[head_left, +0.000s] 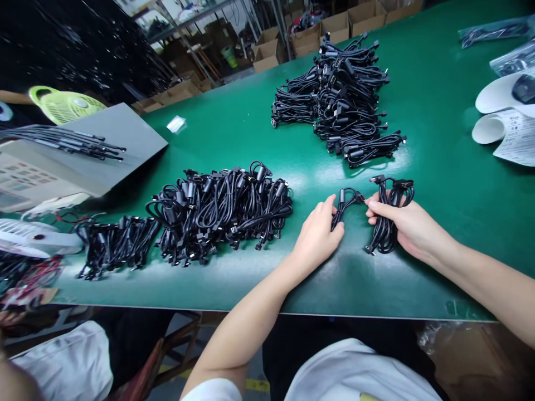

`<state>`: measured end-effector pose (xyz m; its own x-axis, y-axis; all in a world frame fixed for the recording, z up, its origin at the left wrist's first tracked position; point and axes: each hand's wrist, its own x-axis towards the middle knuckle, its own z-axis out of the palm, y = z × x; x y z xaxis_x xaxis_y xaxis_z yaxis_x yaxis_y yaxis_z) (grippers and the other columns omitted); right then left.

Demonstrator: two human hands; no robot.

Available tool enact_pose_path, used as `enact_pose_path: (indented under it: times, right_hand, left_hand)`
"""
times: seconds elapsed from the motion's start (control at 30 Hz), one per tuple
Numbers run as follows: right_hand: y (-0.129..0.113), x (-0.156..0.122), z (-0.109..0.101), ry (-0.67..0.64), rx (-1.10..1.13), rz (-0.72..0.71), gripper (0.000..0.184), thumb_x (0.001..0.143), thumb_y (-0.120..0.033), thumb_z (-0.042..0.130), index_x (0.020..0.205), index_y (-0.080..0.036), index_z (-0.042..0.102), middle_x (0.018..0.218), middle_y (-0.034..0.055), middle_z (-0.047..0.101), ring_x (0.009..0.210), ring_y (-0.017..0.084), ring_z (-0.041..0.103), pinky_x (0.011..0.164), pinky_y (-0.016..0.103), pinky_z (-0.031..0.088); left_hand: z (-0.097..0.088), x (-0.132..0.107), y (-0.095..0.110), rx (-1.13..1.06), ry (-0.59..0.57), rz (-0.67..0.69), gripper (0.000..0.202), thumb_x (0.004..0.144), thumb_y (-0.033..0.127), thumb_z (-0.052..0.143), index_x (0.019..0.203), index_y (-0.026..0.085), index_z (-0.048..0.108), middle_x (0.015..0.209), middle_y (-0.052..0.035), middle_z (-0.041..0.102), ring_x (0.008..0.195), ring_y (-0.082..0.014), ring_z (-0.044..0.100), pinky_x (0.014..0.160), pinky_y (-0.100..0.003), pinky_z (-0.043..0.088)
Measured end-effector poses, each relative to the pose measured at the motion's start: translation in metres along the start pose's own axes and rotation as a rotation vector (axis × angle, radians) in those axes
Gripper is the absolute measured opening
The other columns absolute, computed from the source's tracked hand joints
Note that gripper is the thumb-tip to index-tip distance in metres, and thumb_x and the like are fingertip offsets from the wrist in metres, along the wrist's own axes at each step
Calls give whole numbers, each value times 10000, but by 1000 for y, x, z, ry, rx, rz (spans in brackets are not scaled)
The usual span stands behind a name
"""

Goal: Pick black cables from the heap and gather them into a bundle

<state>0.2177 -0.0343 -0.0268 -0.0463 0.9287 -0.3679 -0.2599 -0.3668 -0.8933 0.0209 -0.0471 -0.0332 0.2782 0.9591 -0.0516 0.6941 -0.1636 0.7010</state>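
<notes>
My left hand [320,231] is closed around a coiled black cable [346,201], low over the green table. A grey cylinder and a plug show on the part that sticks out past the fingers. To the right, my right hand [401,220] grips a bunch of black cables [385,225], with connector ends at its top and bottom. Thumb and fingertips of that hand are close to the plug end of the left cable; whether they touch it I cannot tell. A large heap of coiled cables [225,209] lies left of my left hand.
Stacked cable bundles [346,100] lie farther back on the green table [443,111]. A smaller cable pile [119,242] is at the left, near a grey machine [92,150]. White curled paper [510,133] and plastic bags [493,30] lie at the right. Another person [67,356] sits at lower left.
</notes>
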Motion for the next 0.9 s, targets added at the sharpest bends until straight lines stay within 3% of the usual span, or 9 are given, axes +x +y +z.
enact_pose_path:
  times: [0.13, 0.27, 0.4, 0.53, 0.63, 0.77, 0.9]
  right_hand:
    - [-2, -4, 1, -70, -64, -50, 336, 692, -357, 873, 855, -177, 640, 719, -4, 630, 635, 131, 560, 599, 257, 439]
    - [-9, -9, 3, -175, -55, -98, 291, 749, -340, 837, 869, -182, 624, 667, -20, 607, 591, 125, 523, 590, 266, 401]
    - [-15, -12, 6, -200, -51, -145, 211, 801, -299, 795, 870, -196, 624, 635, -38, 569, 589, 125, 511, 610, 272, 397]
    - [-15, -12, 5, -157, -33, -162, 186, 818, -289, 776, 899, -206, 631, 669, -38, 570, 613, 129, 521, 644, 282, 412]
    - [-14, -13, 4, -125, -63, -189, 174, 816, -291, 774, 908, -212, 649, 668, -37, 558, 616, 135, 508, 654, 294, 411]
    - [-16, -16, 7, -102, -35, -207, 190, 801, -306, 792, 896, -218, 654, 699, -29, 543, 627, 137, 492, 642, 295, 410]
    - [-13, -18, 9, -109, 14, -200, 217, 853, -397, 762, 871, -226, 631, 695, -21, 519, 649, 140, 477, 629, 280, 402]
  left_hand:
    - [3, -3, -4, -357, -54, -23, 508, 846, 190, 581, 1350, 179, 523, 1189, -95, 603, 1086, -209, 591, 1010, -379, 465]
    - [7, -6, 2, -510, -41, -2, 475, 867, 315, 648, 1321, 204, 564, 1227, -94, 603, 1112, -217, 582, 1019, -366, 455]
    - [7, -9, 16, -848, -57, -114, 311, 915, 342, 592, 1166, 164, 637, 1002, -56, 621, 832, -137, 568, 811, -279, 494]
    - [4, -11, 25, -1204, -175, -223, 282, 908, 375, 609, 1060, 139, 638, 797, 0, 549, 614, -71, 475, 611, -218, 421]
    - [2, -12, 26, -1252, -285, -243, 314, 888, 384, 646, 1083, 139, 624, 767, 10, 546, 575, -62, 476, 558, -209, 391]
    - [3, -14, 26, -1233, -336, -221, 391, 845, 375, 710, 1149, 163, 589, 785, 12, 570, 535, -48, 452, 488, -194, 341]
    - [8, -17, 25, -1081, -229, -153, 448, 888, 346, 658, 1288, 195, 522, 836, 6, 595, 530, -50, 455, 456, -186, 329]
